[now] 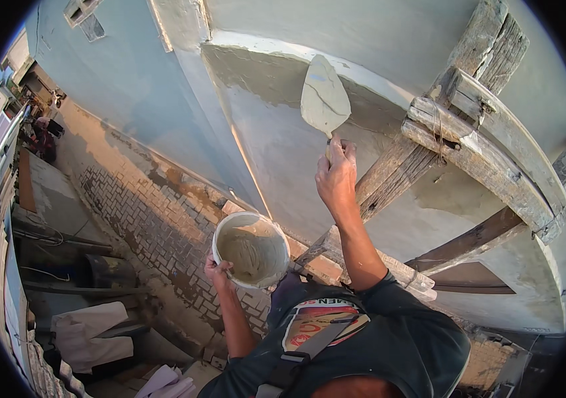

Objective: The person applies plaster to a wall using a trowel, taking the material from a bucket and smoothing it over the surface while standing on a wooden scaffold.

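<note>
In the head view, the landmark is the round white bucket [285, 249], with wet grey mortar [253, 255] inside. The left hand [219, 270] grips it at its lower left rim. Above and to the right of the bucket, the right hand [337, 166] is closed around the handle of a pointing trowel [324, 99], its mortar-coated blade pointing up, away from the bucket. Whether the blade touches the plastered wall [276, 146] behind it cannot be told. A darker plaster band [250, 73] crosses the wall above the bucket. Right of the bucket, a weathered wooden post [389, 179] slants up to lashed planks [475, 152]. A brick-paved lane [137, 205] runs to the bucket's left; a pale cloth [94, 335] hangs below and left of it.
</note>
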### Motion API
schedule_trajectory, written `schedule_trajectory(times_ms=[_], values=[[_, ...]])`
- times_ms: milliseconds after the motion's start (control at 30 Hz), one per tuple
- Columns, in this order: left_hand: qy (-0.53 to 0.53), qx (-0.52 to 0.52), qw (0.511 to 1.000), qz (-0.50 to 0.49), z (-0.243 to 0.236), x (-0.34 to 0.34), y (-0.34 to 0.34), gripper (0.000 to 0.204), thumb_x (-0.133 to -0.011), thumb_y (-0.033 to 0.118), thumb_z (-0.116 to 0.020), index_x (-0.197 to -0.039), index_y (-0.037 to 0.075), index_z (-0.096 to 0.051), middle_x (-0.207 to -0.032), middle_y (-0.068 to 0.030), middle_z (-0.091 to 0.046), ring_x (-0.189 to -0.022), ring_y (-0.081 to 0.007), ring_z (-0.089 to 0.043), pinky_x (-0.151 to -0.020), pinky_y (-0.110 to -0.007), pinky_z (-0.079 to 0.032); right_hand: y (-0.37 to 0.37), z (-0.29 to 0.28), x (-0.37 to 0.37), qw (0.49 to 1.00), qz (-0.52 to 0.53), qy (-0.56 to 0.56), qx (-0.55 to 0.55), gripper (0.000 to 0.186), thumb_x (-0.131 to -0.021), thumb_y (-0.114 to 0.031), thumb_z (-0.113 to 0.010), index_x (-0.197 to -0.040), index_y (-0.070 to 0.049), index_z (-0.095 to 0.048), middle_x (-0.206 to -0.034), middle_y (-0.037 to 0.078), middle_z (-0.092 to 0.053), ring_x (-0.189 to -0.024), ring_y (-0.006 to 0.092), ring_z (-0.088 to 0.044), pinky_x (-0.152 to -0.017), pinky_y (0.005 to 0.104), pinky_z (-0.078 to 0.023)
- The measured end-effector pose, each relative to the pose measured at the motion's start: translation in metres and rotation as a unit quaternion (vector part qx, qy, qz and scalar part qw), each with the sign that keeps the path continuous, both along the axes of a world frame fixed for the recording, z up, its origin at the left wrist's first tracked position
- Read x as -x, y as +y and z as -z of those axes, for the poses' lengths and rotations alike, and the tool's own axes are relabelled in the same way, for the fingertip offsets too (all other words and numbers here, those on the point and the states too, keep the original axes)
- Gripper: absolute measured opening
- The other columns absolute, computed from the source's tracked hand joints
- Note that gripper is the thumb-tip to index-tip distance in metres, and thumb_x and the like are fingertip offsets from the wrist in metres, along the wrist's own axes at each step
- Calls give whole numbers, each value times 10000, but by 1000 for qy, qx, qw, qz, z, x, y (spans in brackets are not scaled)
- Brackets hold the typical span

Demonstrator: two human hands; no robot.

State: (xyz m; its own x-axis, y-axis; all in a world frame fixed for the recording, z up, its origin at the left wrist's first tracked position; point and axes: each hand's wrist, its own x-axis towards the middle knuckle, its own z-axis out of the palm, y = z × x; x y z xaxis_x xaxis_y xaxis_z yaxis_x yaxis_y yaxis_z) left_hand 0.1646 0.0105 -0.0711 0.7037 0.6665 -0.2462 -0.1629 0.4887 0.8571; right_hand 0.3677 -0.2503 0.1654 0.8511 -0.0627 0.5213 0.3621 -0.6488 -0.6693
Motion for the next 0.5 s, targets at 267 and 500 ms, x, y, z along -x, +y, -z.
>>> schedule_trajectory(times_ms=[267, 500], values=[[6, -21, 999, -23, 2, 12, 4, 373, -499, -119, -516, -843, 10, -575, -887, -84, -666, -752, -200, -642, -748, -318, -546, 45, 1, -50, 997, -71, -17, 24, 514, -820, 27, -566, -1329, 39, -497, -1028, 262, -534, -895, 433, -603, -728, 483, -513], [14, -24, 998, -50, -3, 30, 12, 406, -513, -117, -512, -895, -13, -602, -937, -85, -675, -771, -172, -629, -722, -269, -510, 34, 35, -27, 873, -267, 91, -398, 346, -952, -176, -627, -1221, 37, -583, -950, 84, -629, -780, 157, -598, -652, 304, -496]])
